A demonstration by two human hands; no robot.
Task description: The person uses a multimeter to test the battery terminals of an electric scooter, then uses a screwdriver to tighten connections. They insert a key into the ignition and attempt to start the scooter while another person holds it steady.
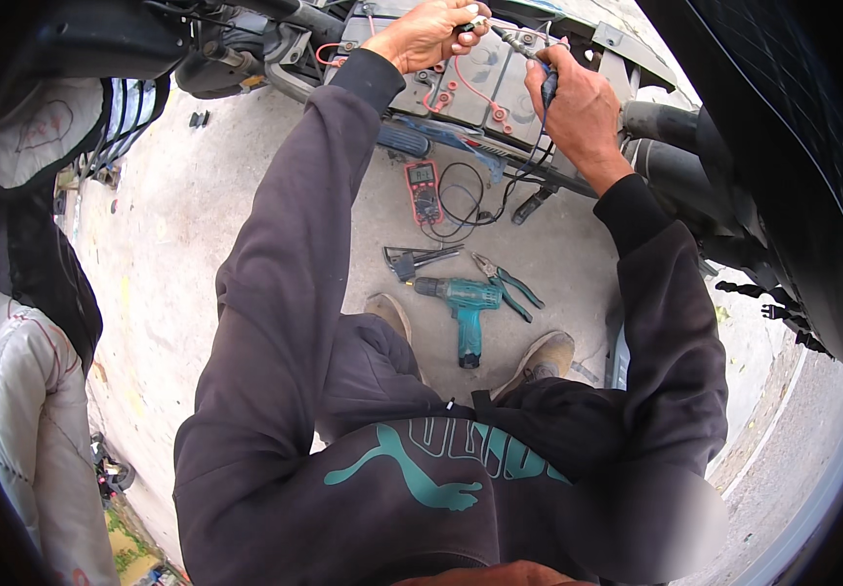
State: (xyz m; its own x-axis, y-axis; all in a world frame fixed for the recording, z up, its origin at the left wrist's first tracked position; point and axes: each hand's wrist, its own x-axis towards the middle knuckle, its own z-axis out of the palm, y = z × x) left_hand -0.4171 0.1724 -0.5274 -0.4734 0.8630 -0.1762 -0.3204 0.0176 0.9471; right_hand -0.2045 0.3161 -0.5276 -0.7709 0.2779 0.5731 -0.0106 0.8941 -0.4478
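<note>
Left grip [423, 37] pinches a small black connector [470, 25], seemingly to steady it; right grip [583, 109], just to its right, closes around a cable [513, 42] and dark probe [548, 88]. Batteries [480, 70] lie beneath both; a multimeter [423, 192] faces up on the ground [578, 259] below, probably for reading.

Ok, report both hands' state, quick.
Left hand: closed, pinching a small dark piece.
Right hand: closed, holding a dark lead; its exact grip is hard to tell.

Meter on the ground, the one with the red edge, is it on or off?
On: dark characters show on the screen of the meter, which lies face up on the ground.
</note>
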